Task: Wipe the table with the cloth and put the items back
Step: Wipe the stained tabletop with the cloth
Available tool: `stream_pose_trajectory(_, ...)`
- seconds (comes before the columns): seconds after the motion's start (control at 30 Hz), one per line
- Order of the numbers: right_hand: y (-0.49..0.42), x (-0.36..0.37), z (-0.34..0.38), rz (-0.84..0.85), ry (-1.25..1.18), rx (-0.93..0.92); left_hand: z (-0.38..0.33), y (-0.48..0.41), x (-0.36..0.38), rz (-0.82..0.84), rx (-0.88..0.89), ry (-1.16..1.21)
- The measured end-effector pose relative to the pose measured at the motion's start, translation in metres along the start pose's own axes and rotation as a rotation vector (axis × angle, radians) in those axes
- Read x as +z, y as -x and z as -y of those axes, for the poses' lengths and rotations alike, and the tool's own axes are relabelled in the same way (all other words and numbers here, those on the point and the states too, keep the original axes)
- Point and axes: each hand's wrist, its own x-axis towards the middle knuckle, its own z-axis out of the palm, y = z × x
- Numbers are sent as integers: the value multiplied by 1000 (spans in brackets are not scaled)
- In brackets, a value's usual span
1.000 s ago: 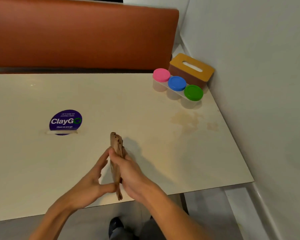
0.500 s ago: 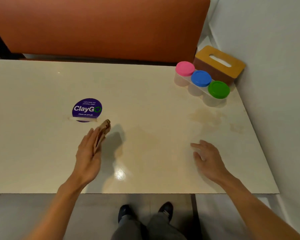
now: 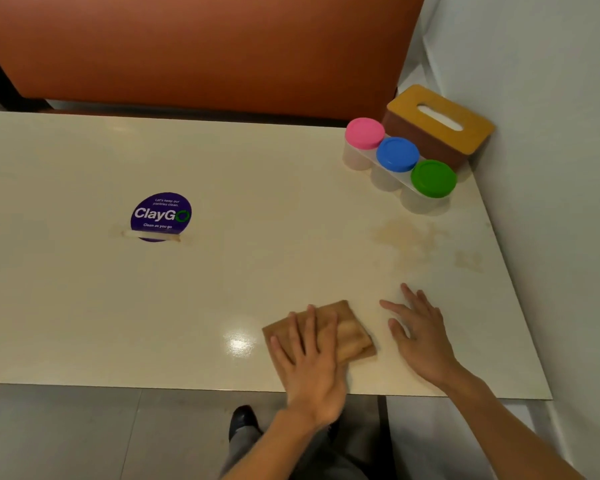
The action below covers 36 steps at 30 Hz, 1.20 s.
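A folded tan cloth [image 3: 352, 332] lies flat on the cream table [image 3: 222, 278] near its front edge. My left hand [image 3: 309, 362] presses on the cloth with straight fingers and covers its left half. To the right of the cloth, my right hand [image 3: 420, 336] rests flat on the table with fingers spread, apart from the cloth. A faint brown stain [image 3: 409, 237] marks the table beyond my right hand.
At the back right corner stand three clear jars with a pink lid [image 3: 364, 132], a blue lid [image 3: 397, 154] and a green lid [image 3: 433, 177], beside a brown tissue box [image 3: 439, 128]. A purple sticker [image 3: 160, 216] sits left of centre. An orange bench back [image 3: 201, 50] lines the far side; a wall [image 3: 551, 168] runs along the right.
My left hand carried the cloth from beside the sticker to the front middle and laid it flat. My right hand let go of the cloth a second ago and now rests on the table.
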Motion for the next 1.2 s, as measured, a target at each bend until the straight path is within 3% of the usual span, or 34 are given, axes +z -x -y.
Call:
stream_pose_trajectory(0.2, 15, -21, 10, -1, -558, 147, -55, -2, 7, 120, 109, 246)
stream_pose_trajectory(0.3, 17, -32, 15, -7, -898, 205, -67, -7, -14, 244, 177, 683)
stream_pose_trajectory(0.4, 15, -48, 13, 132, -1261, 245, -81, -20, -51, 312, 248, 1051)
stream_pose_trajectory(0.57, -4, -64, 15, 178, -1205, 205, -87, -53, -95, 419, 175, 1137)
stream_pose_trajectory(0.73, -23, -84, 20, 301, -1423, 259, -97, -77, -101, 518, 171, 1160)
stream_pose_trajectory(0.93, -35, -94, 23, 215, -1409, 295, -96, -109, -98, 302, 222, 932)
stream_pose_trajectory(1.0, -40, -110, 16, 118, -1157, 261, -76, -130, -100, 147, 197, 797)
stream_pose_trajectory(1.07, -49, -132, 5, 14, -803, 140, -44, -156, -103, -3, 142, 390)
stream_pose_trajectory(1.13, -60, -153, -8, -91, -598, -2, -11, -175, -99, 13, 106, -32)
stream_pose_trajectory(1.2, -73, -164, -27, -218, -393, -65, 11, -182, -90, 107, 117, -199)
